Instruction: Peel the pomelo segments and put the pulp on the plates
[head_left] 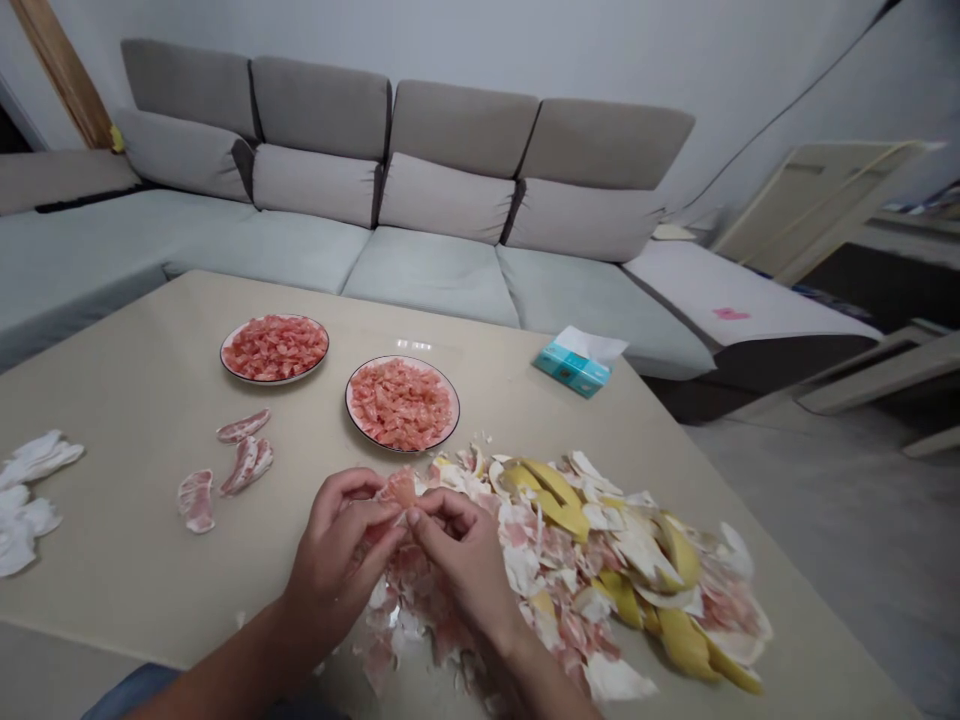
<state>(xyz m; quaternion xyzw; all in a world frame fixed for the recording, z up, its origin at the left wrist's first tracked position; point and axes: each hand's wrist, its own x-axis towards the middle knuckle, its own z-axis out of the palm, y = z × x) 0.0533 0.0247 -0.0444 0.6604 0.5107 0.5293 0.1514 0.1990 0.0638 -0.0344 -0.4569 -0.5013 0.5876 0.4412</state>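
Note:
A pink pomelo segment (400, 487) is held between my two hands, low over the table. My left hand (341, 545) pinches it from the left. From the right, the thumb and fingers of my right hand (463, 555) grip its edge. Just beyond the hands stands a plate (347, 398) of loose pink pomelo flesh (405, 403). Farther left is a second plate (223, 362), also heaped with pink flesh (276, 346). Several segments in their membrane (247, 464) lie on the table left of my hands.
A wide pile of yellow peel (551, 497), white pith and membrane scraps (525, 560) spreads under and right of my hands. A blue tissue box (574, 368) stands at the table's (150, 400) far right. Crumpled white tissues (26, 510) lie at left. Behind is a grey sofa (427, 270).

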